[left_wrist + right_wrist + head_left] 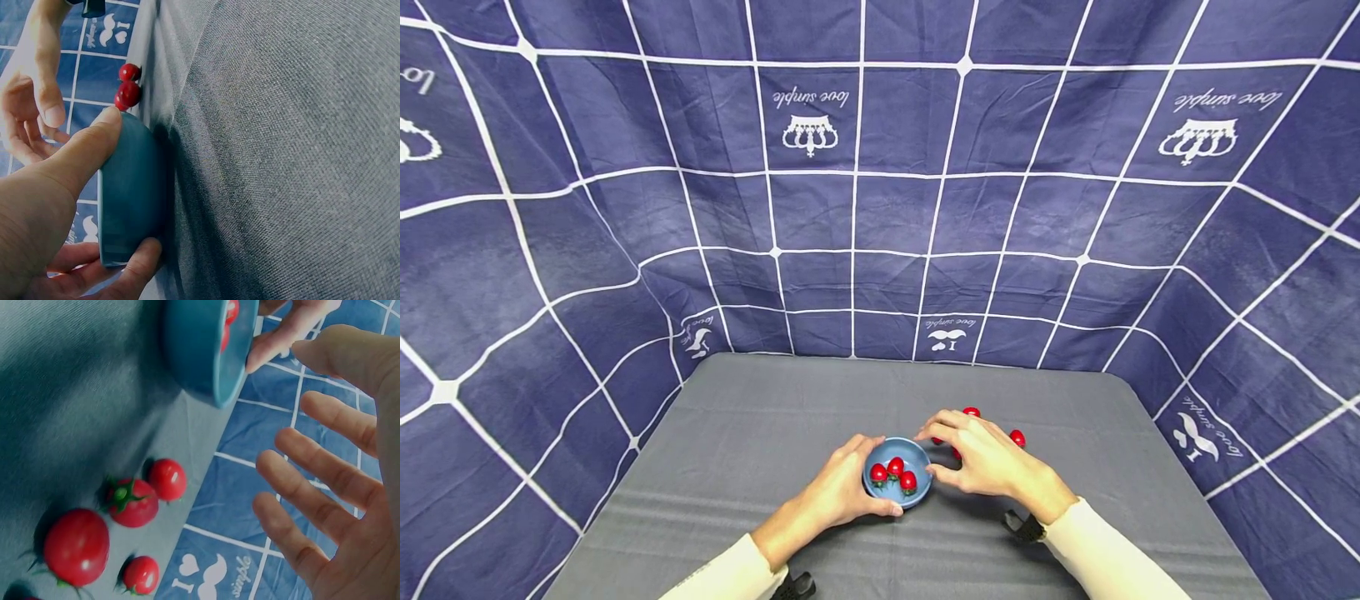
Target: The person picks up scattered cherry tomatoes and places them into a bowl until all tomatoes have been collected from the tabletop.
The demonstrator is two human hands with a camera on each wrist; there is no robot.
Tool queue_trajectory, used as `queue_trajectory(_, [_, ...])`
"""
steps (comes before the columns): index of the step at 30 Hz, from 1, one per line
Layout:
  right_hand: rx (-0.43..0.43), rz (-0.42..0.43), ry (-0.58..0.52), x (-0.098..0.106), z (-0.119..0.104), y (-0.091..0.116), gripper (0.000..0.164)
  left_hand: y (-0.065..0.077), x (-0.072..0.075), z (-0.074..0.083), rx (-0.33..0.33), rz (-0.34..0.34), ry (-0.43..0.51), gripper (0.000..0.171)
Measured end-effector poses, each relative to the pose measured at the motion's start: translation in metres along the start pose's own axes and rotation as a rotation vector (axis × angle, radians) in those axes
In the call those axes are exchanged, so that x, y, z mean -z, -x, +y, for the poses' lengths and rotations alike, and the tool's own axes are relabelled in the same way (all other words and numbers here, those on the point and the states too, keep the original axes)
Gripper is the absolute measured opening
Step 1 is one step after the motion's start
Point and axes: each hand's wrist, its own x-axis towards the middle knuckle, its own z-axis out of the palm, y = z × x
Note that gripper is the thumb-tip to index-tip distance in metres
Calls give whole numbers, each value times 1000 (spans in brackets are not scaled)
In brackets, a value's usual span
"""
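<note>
A small blue bowl [921,463] sits on the grey cloth with three red tomatoes [895,468] inside. My left hand [841,485] grips it from the left side, thumb at the near rim and fingers around the far side; the left wrist view shows the thumb on the rim of the bowl [134,187]. My right hand [981,454] hovers just right of the bowl, fingers spread and slightly bent, holding nothing. Beyond and under it lie several loose tomatoes, among them a large tomato [76,547] and a tomato with a green stem [135,504].
Grey cloth [760,433] covers the table. Behind it and along both sides hangs a dark blue curtain [895,208] with white grid lines. A loose tomato [1017,437] lies farthest right, and dark straps [1024,527] circle the wrists.
</note>
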Motion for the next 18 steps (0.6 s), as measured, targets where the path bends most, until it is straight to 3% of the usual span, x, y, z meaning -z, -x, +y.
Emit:
queue_trajectory(13, [-30,32,37,8,16,16,42,0,-1,1,1,10,9,111])
queue_trajectory(18, [-80,36,46,11,24,23,41,1,0,1,6,7,8,111])
